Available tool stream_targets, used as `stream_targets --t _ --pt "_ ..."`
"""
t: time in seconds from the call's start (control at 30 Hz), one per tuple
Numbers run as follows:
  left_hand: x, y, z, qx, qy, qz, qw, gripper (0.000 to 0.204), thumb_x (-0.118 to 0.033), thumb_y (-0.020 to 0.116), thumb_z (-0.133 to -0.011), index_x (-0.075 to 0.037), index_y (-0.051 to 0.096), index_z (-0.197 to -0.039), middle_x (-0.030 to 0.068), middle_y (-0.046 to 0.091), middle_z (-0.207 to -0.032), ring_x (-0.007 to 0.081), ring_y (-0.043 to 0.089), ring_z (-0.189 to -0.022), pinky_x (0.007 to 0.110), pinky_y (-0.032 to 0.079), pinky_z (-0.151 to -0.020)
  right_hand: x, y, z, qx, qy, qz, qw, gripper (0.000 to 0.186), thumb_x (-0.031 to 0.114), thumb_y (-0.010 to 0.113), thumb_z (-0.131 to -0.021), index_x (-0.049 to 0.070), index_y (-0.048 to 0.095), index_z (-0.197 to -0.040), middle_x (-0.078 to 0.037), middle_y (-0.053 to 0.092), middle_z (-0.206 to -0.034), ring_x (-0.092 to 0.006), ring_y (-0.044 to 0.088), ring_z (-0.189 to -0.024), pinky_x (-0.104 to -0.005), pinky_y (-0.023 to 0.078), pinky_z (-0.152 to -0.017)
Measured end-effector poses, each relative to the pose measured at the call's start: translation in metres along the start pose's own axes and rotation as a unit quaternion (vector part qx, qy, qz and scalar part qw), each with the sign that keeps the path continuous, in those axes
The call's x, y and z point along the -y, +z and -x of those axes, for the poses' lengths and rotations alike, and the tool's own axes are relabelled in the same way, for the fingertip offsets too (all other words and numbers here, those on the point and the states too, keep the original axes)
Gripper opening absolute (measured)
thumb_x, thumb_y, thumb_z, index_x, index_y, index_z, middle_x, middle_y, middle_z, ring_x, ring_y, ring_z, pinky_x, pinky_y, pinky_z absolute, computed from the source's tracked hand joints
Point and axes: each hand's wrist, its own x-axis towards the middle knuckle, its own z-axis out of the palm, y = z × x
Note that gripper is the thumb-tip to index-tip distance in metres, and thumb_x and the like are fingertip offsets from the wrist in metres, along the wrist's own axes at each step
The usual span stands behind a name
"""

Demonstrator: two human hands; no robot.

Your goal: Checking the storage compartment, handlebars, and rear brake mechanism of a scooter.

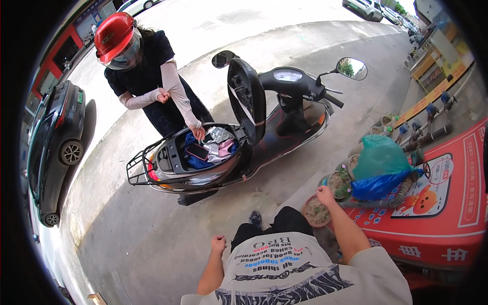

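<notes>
My left hand (218,244) hangs beside my left hip, its fingers curled in and nothing showing in them. Out to the right, my right hand (325,195) is also curled closed, above a potted plant (316,211) and apart from it. Ahead stands a dark scooter (213,175) with its seat (247,99) tipped up. In its storage compartment lie a phone (197,151), blue cloth or plastic, a pink cloth (223,148) and a silvery item (220,134). A person in a red helmet (115,36) reaches one hand (197,132) into that compartment.
At the right, a red covered surface (457,203) sits beside a green plastic bag (380,156), a blue bag (378,187), pipes with valves (434,136) and several flowerpots. A dark car (58,147) is parked at the left. Concrete paving (137,234) lies around the scooter.
</notes>
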Motion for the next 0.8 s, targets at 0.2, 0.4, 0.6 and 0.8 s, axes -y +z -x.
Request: stream_targets --t 0.2,0.4,0.6,0.8 --pt "-0.001 0.005 -0.011 -0.016 -0.033 0.004 0.999 0.019 -0.007 0.063 -0.083 -0.003 0.062 -0.102 0.0072 0.063 -0.081 0.0177 0.061 -0.068 0.032 0.053 -0.054 0.128 -0.087 -0.075 -0.128 -0.130 0.127 0.975 0.058 0.027 0.068 -0.082 0.003 0.048 -0.131 -0.022 0.053 -0.129 -0.0389 0.049 -0.122 -0.0453 0.041 -0.102" --pt "-0.026 0.043 -0.008 -0.046 -0.023 0.040 0.998 0.016 -0.007 0.062 -0.084 -0.003 0.062 -0.099 0.0070 0.063 -0.080 0.0177 0.062 -0.069 0.032 0.053 -0.054 0.182 -0.170 -0.166 -0.264 -0.191 0.222 0.919 0.069 0.029 0.069 -0.083 0.002 0.040 -0.139 -0.024 0.039 -0.143 -0.0397 0.035 -0.135 -0.0510 0.028 -0.111" --pt "-0.033 0.098 0.029 -0.037 -0.044 0.052 0.997 0.014 -0.006 0.061 -0.084 -0.002 0.062 -0.098 0.0082 0.064 -0.083 0.0191 0.063 -0.071 0.035 0.055 -0.057 0.202 -0.208 -0.231 -0.214 -0.185 0.308 0.909 0.079 0.035 0.068 -0.083 0.003 0.032 -0.146 -0.023 0.026 -0.153 -0.0374 0.021 -0.144 -0.0524 0.020 -0.116" --pt "-0.052 0.141 0.066 -0.070 -0.032 0.060 0.995 0.017 -0.006 0.062 -0.085 -0.002 0.062 -0.102 0.0101 0.066 -0.089 0.0214 0.067 -0.081 0.037 0.058 -0.063 0.219 -0.223 -0.278 -0.095 -0.145 0.377 0.910 0.086 0.040 0.066 -0.084 0.005 0.025 -0.151 -0.018 0.016 -0.159 -0.0324 0.011 -0.148 -0.0515 0.015 -0.118"
